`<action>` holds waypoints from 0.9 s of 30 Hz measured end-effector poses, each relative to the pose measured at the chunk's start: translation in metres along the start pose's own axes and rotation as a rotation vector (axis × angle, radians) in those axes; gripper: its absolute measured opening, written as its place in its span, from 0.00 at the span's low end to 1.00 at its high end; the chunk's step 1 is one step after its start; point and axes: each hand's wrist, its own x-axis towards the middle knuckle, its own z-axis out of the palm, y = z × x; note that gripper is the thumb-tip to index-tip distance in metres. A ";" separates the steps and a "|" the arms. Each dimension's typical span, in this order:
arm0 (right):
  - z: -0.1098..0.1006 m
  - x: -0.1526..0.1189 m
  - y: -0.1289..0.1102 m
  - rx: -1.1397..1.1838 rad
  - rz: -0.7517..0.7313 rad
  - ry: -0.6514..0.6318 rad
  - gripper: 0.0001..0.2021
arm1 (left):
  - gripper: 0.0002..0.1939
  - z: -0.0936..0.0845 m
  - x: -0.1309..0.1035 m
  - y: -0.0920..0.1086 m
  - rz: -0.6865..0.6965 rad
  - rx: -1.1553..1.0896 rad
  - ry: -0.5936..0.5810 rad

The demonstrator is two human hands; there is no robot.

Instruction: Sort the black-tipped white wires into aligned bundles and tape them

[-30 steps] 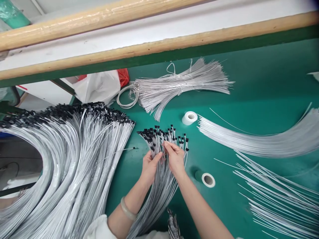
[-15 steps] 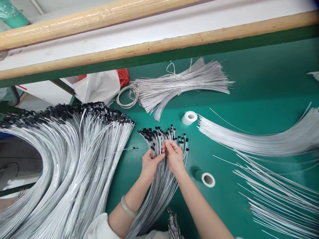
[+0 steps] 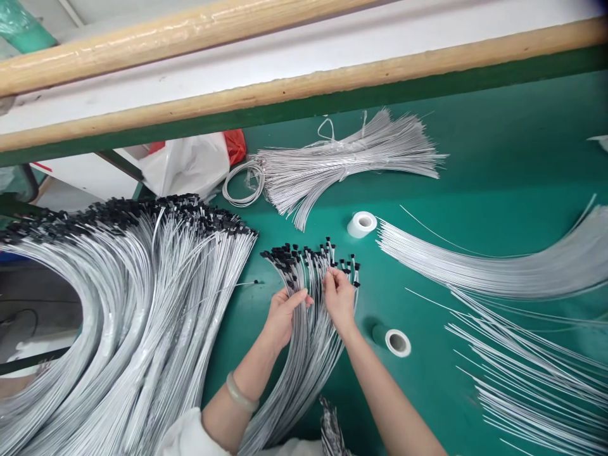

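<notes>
A bundle of thin grey cables [image 3: 304, 354] with black end connectors fans out on the green table between my forearms. My left hand [image 3: 284, 313] is wrapped round the left part of this bundle, below the connectors, thumb across the front. On the right side of the same bundle, my right hand [image 3: 339, 297] is closed in a pinch on cables just under their black ends. The fingertips partly hide which cables are pinched. A small gap separates the two hands.
A large pile of connector-tipped cables [image 3: 156, 304] fills the left. Tied cables [image 3: 351, 155] lie at the back beside a coil [image 3: 243, 183]. White rolls [image 3: 361, 224] [image 3: 398, 342] and loose cables [image 3: 498, 272] are on the right. A wood-edged shelf [image 3: 304, 95] crosses above.
My right hand has moved right, away from my left hand, which has shifted slightly left. The connectors between them are spread a little differently.
</notes>
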 end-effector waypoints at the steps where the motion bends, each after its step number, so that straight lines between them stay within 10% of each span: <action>1: -0.003 0.001 0.003 -0.152 -0.085 0.026 0.14 | 0.12 -0.001 0.000 0.001 -0.005 0.004 -0.015; 8: -0.006 -0.011 -0.028 -0.416 -0.417 0.116 0.20 | 0.12 0.000 0.001 -0.004 0.029 0.000 -0.051; 14: 0.005 -0.015 -0.055 0.254 0.146 -0.353 0.14 | 0.11 0.004 0.003 -0.007 0.027 -0.027 -0.063; 27: -0.001 -0.008 -0.050 0.618 0.383 -0.286 0.09 | 0.16 0.008 -0.002 -0.003 0.010 0.001 -0.056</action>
